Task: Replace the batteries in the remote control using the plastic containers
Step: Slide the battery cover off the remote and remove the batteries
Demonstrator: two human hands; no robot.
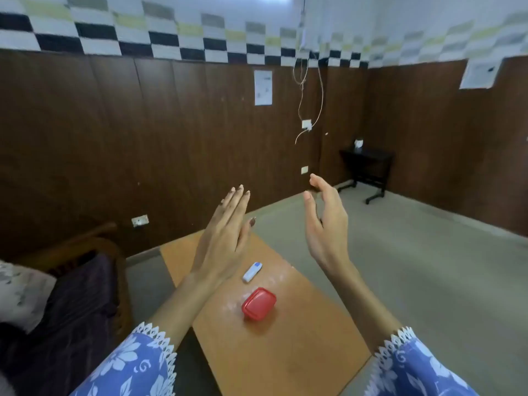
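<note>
Orange table [300,338] stands in wood-panelled room [143,138].

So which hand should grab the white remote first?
Probably the left hand. It hovers open nearly over the white remote on the table. The right hand, also empty, hangs further off to the right.

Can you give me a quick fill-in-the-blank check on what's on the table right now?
1. The container on the wooden table has a ____ lid.
2. The white remote lies ____ from the person than the container.
3. The left hand and right hand hold ____.

Missing words: red; farther; nothing
</note>
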